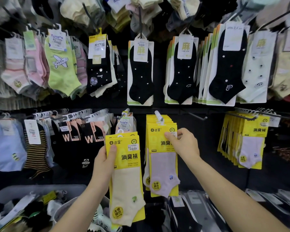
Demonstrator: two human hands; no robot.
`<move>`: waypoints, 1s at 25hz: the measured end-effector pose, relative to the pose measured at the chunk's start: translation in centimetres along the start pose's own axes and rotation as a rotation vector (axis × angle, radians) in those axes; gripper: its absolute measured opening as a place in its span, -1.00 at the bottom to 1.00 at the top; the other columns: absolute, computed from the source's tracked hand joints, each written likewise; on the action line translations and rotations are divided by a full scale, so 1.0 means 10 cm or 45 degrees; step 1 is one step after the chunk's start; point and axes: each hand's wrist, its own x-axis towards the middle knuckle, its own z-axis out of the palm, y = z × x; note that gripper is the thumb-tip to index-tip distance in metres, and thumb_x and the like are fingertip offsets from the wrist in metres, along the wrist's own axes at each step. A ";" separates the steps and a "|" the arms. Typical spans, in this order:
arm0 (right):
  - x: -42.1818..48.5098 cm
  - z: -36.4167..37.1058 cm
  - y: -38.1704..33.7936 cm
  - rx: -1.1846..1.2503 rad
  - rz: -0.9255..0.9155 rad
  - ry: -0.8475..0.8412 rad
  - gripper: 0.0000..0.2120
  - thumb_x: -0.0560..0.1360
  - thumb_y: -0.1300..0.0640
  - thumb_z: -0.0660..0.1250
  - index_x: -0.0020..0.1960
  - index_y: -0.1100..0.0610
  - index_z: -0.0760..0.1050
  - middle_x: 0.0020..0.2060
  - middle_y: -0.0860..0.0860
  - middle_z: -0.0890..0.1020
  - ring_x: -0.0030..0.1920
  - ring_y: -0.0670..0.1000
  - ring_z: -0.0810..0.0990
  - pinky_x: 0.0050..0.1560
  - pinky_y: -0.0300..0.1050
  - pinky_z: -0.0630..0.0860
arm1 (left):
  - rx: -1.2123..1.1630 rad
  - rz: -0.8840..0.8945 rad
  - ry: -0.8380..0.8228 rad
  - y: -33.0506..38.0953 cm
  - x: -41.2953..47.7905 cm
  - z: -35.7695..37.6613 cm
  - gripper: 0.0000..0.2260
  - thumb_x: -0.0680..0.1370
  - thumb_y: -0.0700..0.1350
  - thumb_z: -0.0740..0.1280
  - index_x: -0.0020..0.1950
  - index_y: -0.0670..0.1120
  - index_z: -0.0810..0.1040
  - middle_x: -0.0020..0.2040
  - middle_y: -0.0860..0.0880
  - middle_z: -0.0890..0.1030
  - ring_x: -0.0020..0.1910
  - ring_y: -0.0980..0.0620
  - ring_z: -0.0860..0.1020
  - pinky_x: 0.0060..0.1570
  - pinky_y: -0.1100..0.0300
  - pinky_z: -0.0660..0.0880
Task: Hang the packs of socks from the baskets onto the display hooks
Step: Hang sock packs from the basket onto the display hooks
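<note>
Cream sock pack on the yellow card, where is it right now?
Head view, lower centre: the cream sock pack is gripped by the left hand, just left of the lilac pack the right hand pinches.

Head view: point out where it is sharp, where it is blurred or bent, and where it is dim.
Head view: sharp in the middle, where the left hand grips the cream-sock pack and the right hand pinches the lilac-sock pack. Head view edges bow outward and smear, most in the top row of socks. The basket at lower left is dim and soft.

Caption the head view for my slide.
Left hand holds a cream sock pack while the right hand pinches the front hanging lilac pack.
</note>
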 end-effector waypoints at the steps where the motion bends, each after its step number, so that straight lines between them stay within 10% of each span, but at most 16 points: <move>1: -0.03 -0.02 0.01 -0.006 0.004 0.048 -0.63 0.40 -0.19 0.38 -0.05 0.06 0.37 -0.23 -0.08 0.54 -0.20 -0.04 0.55 -0.27 -0.04 0.50 | -0.014 0.004 -0.014 0.01 -0.01 0.03 -0.75 0.60 -0.03 0.19 0.12 -0.18 0.50 0.02 -0.15 0.65 -0.03 -0.10 0.63 -0.09 0.07 0.58; 8: -0.38 0.06 -0.05 0.211 -0.199 -0.139 -0.66 0.29 -0.28 0.40 -0.20 -0.03 0.47 -0.33 -0.12 0.55 -0.30 -0.14 0.49 -0.24 -0.12 0.47 | -0.103 0.077 -0.101 0.04 -0.12 0.46 -0.85 0.56 -0.05 0.24 0.01 -0.08 0.55 -0.10 -0.05 0.69 -0.17 0.03 0.67 -0.26 0.21 0.59; 14: -0.33 -0.11 -0.01 0.444 -0.107 -0.190 -0.90 0.45 0.06 0.42 -0.16 0.00 0.50 -0.32 -0.04 0.69 -0.23 -0.06 0.68 -0.12 0.05 0.63 | -0.091 0.116 -0.139 0.02 -0.17 0.67 -0.84 0.59 -0.07 0.18 -0.08 0.03 0.56 -0.18 0.11 0.69 -0.15 0.14 0.65 -0.26 0.35 0.55; 25: 0.07 -0.21 -0.26 0.427 -0.043 -0.084 -0.90 0.50 0.04 0.35 -0.16 -0.01 0.45 -0.22 -0.01 0.67 -0.18 -0.03 0.66 -0.12 0.00 0.62 | -0.044 0.033 0.060 0.01 -0.01 0.23 -0.79 0.60 0.00 0.17 -0.02 -0.11 0.51 -0.10 -0.07 0.66 -0.15 0.01 0.64 -0.19 0.16 0.57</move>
